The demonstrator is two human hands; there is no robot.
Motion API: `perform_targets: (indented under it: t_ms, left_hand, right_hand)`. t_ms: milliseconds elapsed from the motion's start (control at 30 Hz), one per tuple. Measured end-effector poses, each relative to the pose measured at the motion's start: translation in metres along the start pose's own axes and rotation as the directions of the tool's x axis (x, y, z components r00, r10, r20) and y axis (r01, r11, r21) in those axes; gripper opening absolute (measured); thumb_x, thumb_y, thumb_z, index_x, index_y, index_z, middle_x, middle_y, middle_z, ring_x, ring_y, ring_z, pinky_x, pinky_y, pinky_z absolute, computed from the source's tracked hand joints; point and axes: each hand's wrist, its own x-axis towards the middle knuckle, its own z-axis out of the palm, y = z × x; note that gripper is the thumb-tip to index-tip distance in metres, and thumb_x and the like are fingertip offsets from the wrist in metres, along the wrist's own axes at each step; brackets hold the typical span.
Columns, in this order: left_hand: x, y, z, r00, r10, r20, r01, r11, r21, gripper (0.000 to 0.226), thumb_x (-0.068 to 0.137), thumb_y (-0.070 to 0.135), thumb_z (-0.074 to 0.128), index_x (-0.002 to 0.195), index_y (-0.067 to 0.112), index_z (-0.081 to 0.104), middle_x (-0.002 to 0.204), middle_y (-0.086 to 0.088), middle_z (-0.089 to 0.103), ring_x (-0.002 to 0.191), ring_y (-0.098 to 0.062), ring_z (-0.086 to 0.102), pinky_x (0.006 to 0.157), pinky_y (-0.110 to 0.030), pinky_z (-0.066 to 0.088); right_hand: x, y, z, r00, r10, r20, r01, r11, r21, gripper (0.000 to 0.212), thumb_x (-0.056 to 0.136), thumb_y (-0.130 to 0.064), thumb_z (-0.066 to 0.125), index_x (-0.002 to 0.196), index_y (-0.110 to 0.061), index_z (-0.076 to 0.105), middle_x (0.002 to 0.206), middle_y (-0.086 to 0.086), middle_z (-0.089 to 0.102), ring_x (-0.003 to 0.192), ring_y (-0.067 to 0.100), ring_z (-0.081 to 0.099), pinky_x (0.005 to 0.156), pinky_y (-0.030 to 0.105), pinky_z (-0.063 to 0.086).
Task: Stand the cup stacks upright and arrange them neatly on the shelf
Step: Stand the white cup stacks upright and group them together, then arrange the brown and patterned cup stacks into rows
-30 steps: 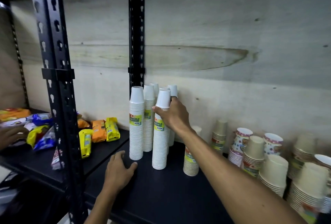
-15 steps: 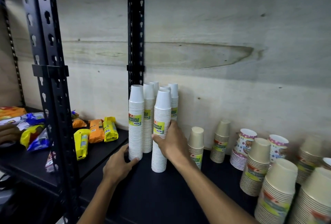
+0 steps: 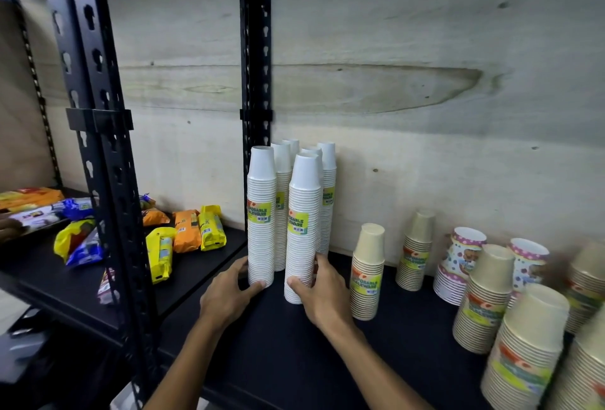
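The right hand [image 3: 322, 295] had its grip clamped low on the near white stack [image 3: 302, 229] and the left hand [image 3: 229, 295] held the next stack [image 3: 261, 223], likely to line them up on the shelf [image 3: 278, 360].

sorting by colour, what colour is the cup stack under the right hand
White, with a yellow-green label; the cup stack shows clearly in the head view.

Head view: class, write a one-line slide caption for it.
Left hand and right hand grip the bases of two tall white cup stacks upright on the black shelf.
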Motion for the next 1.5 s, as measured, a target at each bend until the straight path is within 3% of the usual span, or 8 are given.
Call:
perform_targets:
  t_ms: [400, 633, 733, 900, 1133, 1267, 1400, 1500]
  left_hand:
    - [0.001, -0.003, 0.0, 1.0, -0.015, 0.025, 0.015, 1.0, -0.011, 0.067, 0.078, 0.05, 0.074, 0.138, 0.038, 0.046, 0.122, 0.018, 0.065, 0.116, -0.005, 0.058, 0.093, -0.036, 0.049]
    - [-0.013, 0.0, -0.011, 0.994, -0.107, 0.02, 0.107, 0.945, -0.308, 0.101, 0.069, 0.021, 0.087, 0.151, 0.018, 0.028, 0.144, -0.005, 0.051, 0.128, -0.02, 0.051, 0.106, -0.038, 0.04]
    - [-0.037, 0.013, -0.02, 0.984, -0.106, -0.141, 0.05, 0.934, -0.354, 0.088, 0.072, 0.016, 0.085, 0.146, 0.015, 0.037, 0.141, -0.008, 0.051, 0.118, -0.021, 0.055, 0.094, -0.035, 0.046]
    - [-0.091, 0.073, -0.024, 0.898, 0.008, -0.441, -0.197, 0.901, -0.386, 0.042, 0.08, 0.028, 0.076, 0.116, 0.026, 0.054, 0.104, 0.002, 0.061, 0.09, -0.015, 0.061, 0.065, -0.01, 0.045]
    - [-0.111, 0.155, 0.004, 0.935, 0.301, -0.187, -0.35, 0.865, -0.359, 0.034, 0.08, 0.035, 0.075, 0.11, 0.036, 0.059, 0.093, 0.014, 0.064, 0.085, -0.007, 0.061, 0.066, -0.02, 0.049]
    - [-0.099, 0.165, 0.041, 0.965, 0.26, 0.021, -0.239, 0.913, -0.33, 0.059, 0.078, 0.041, 0.077, 0.128, 0.034, 0.047, 0.108, 0.021, 0.059, 0.091, 0.003, 0.059, 0.077, -0.016, 0.049]
    - [-0.076, 0.153, 0.075, 0.977, 0.195, 0.09, -0.167, 0.954, -0.25, 0.092, 0.071, 0.049, 0.077, 0.147, 0.027, 0.03, 0.14, 0.008, 0.045, 0.12, -0.011, 0.053, 0.101, -0.039, 0.048]
    - [-0.06, 0.148, 0.088, 0.978, 0.18, 0.106, -0.153, 0.963, -0.22, 0.093, 0.067, 0.05, 0.078, 0.145, 0.031, 0.032, 0.138, 0.01, 0.049, 0.118, -0.011, 0.055, 0.101, -0.04, 0.048]
  right_hand:
    - [0.001, 0.002, 0.01, 0.999, 0.03, 0.026, -0.032, 0.999, 0.042, 0.059, 0.086, -0.04, 0.069, 0.137, -0.021, 0.049, 0.136, -0.003, 0.057, 0.125, 0.017, 0.054, 0.104, 0.035, 0.045]
    - [-0.036, -0.003, -0.023, 0.986, 0.078, 0.145, -0.08, 0.997, 0.006, 0.082, 0.088, -0.044, 0.067, 0.153, -0.019, 0.024, 0.151, 0.001, 0.035, 0.138, 0.018, 0.039, 0.113, 0.033, 0.035]
    - [-0.062, -0.007, -0.058, 0.971, 0.061, 0.23, -0.05, 0.997, -0.055, 0.074, 0.087, -0.049, 0.065, 0.149, -0.022, 0.033, 0.146, -0.001, 0.042, 0.133, 0.016, 0.044, 0.11, 0.032, 0.039]
    - [-0.064, -0.034, -0.154, 0.974, 0.024, 0.227, 0.034, 0.968, -0.248, 0.04, 0.086, -0.048, 0.067, 0.118, -0.024, 0.064, 0.116, -0.001, 0.067, 0.107, 0.018, 0.063, 0.089, 0.03, 0.05]
    - [-0.006, -0.05, -0.243, 0.987, -0.016, 0.161, 0.102, 0.832, -0.545, 0.02, 0.084, -0.032, 0.075, 0.097, -0.018, 0.076, 0.101, 0.001, 0.075, 0.093, 0.019, 0.068, 0.082, 0.031, 0.055]
    - [0.039, -0.031, -0.262, 0.979, -0.054, 0.195, 0.174, 0.713, -0.679, 0.029, 0.085, -0.031, 0.073, 0.106, -0.011, 0.072, 0.108, 0.007, 0.072, 0.096, 0.026, 0.067, 0.085, 0.038, 0.056]
    - [0.081, -0.01, -0.267, 0.94, -0.025, 0.339, 0.297, 0.547, -0.783, 0.047, 0.09, -0.029, 0.067, 0.134, -0.02, 0.052, 0.132, 0.007, 0.055, 0.115, 0.027, 0.056, 0.094, 0.037, 0.049]
    - [0.103, 0.001, -0.264, 0.91, 0.011, 0.415, 0.351, 0.51, -0.785, 0.053, 0.091, -0.03, 0.067, 0.14, -0.025, 0.047, 0.14, 0.005, 0.05, 0.121, 0.027, 0.052, 0.098, 0.038, 0.046]
